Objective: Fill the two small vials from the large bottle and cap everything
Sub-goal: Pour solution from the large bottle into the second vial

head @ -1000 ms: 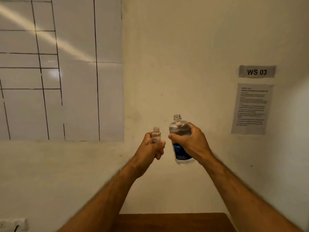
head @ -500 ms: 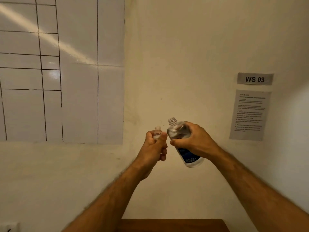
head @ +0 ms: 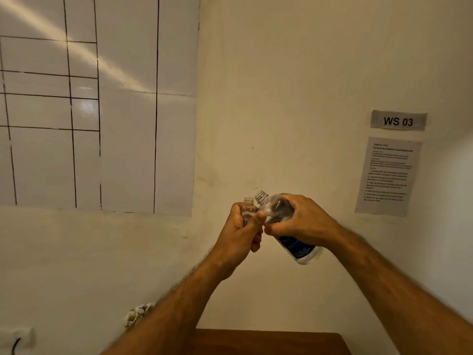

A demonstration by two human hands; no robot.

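My left hand (head: 242, 233) grips a small clear vial (head: 248, 207) upright, its uncapped neck showing above my fingers. My right hand (head: 300, 220) grips the large clear bottle (head: 299, 248) with a dark blue label. The bottle is tilted to the left, and its open threaded mouth (head: 261, 196) sits just right of the vial's mouth and slightly above it. Both are held in the air in front of the wall. The second vial and the caps are out of view.
A brown wooden table (head: 271, 342) shows at the bottom edge. On the wall hang a lined whiteboard (head: 97, 103) at the left and a "WS 03" sign (head: 398, 121) over an instruction sheet (head: 387, 176) at the right. A wall socket (head: 16, 338) sits low left.
The large bottle has tipped from upright to leaning left, and its mouth has come close to the vial's mouth. Both hands have drawn together.
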